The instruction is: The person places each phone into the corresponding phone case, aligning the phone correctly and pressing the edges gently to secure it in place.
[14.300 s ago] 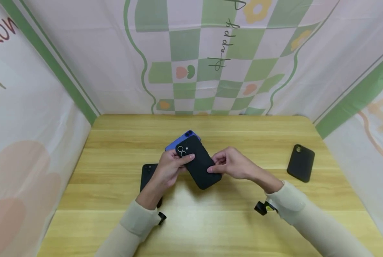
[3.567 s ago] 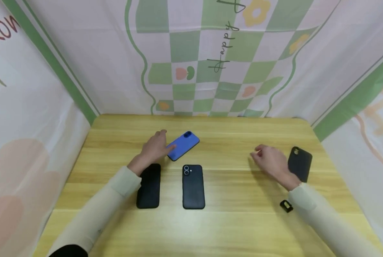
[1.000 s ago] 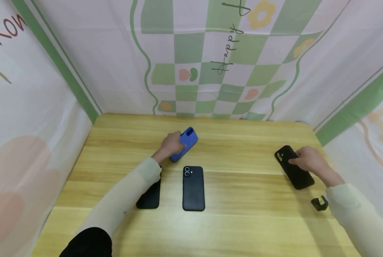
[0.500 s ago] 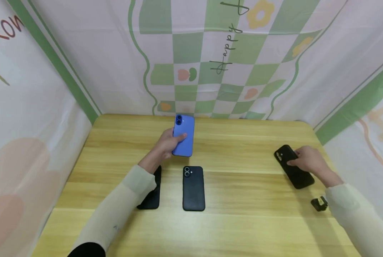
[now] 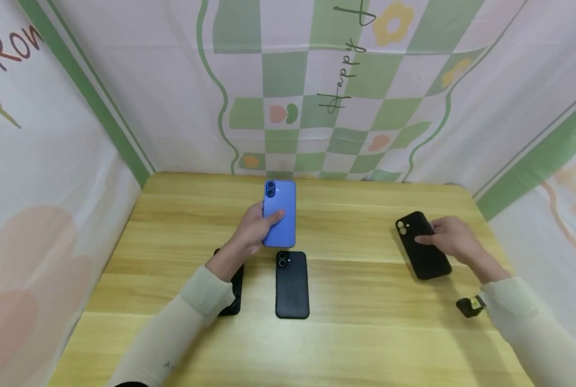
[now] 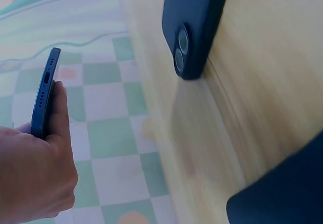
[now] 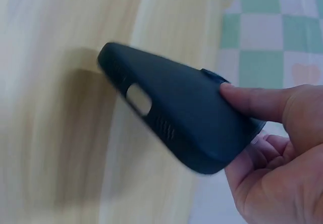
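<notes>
2 texts, head view. Back curtain (image 5: 172, 118): script word "Happy" (image 5: 340, 77), running bottom to top; more lettering (image 5: 357, 11) above, cut off by top edge, unreadable. Left curtain (image 5: 51, 150): red-brown "Ron" or "Row" (image 5: 10, 47), 3rd letter unclear. Left sleeve (image 5: 172, 328): 1 dark mark (image 5: 169, 365), too small to read.

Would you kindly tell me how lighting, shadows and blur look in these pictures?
Head view: soft glare on the pale wooden table; right wrist view: the black rectangular phone case slightly blurred, casting a broad soft shadow; left wrist view: cool bluish tint.
</notes>
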`<state>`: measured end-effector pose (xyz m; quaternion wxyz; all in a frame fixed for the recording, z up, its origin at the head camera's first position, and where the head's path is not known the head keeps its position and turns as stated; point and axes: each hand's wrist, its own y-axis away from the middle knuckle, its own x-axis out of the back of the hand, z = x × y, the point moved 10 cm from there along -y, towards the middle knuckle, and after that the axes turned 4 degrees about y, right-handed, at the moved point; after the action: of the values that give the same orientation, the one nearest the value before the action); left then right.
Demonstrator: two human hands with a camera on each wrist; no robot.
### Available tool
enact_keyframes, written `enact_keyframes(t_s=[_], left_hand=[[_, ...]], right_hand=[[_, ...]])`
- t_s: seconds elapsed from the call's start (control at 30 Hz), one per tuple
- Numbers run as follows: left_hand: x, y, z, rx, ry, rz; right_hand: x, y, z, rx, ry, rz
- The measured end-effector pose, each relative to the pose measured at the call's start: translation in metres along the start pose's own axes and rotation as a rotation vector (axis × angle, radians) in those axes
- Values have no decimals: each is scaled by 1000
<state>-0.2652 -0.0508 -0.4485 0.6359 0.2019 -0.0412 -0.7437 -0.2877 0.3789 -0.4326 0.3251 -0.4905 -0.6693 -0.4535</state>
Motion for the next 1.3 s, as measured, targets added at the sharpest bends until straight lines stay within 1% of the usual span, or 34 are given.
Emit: enact_keyframes(t_s=[0.17,0.33,0.53,0.6,0.8,0.93,1.2,1.3], left_hand=[[-6,8,-6,35,52,-17],[-10,13,-14,63,84,-8],[-13,16,-15,70,102,0],[-15,16,-16,70,106,-7],[-21,19,-21,74,134,-38],[-23,20,-21,74,157,-41],[-24,21,-25,117,187,-40],[-27,21,-28,133,198,-62]], right_hand=[[-2,2,-30,-37,-186,-21],[-6,7,-66,-31,-374,-32],[-5,10,-108,18,-540,-35],[-6,11,-120,33,-590,-42],[-15,11,-149,65,-704,-66],[-21,11,-166,87,-766,-82],[-38,9,-198,130,-886,-109],[-45,7,-208,142,-926,-119]])
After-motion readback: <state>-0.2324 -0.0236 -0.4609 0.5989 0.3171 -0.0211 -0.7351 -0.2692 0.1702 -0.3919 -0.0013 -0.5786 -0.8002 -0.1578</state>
